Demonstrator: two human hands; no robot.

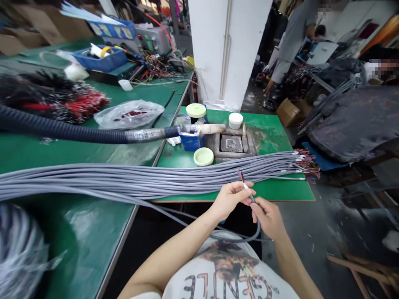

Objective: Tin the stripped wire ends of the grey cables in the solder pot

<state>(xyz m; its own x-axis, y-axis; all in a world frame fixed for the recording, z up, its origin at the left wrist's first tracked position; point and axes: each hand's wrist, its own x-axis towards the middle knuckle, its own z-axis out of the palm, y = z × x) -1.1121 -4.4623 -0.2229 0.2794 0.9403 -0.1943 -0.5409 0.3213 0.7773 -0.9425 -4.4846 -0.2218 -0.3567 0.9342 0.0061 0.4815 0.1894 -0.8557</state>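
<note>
A grey cable [249, 194] is pinched by the left hand [230, 200] and right hand [268, 218].
"GENTLE" is printed on the shirt [226, 279]; tape [105, 50] sits in a blue tray [99, 63].

Grey sheathed cable [251, 198], stripped end showing red wire [240, 176], angled upward, pinched between fingers [241, 192]

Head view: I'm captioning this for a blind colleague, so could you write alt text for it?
A left hand and right hand grip a grey cable with red-tipped wires at its stripped end. Behind them, a long bundle of grey cables lies across a green workbench.
</note>
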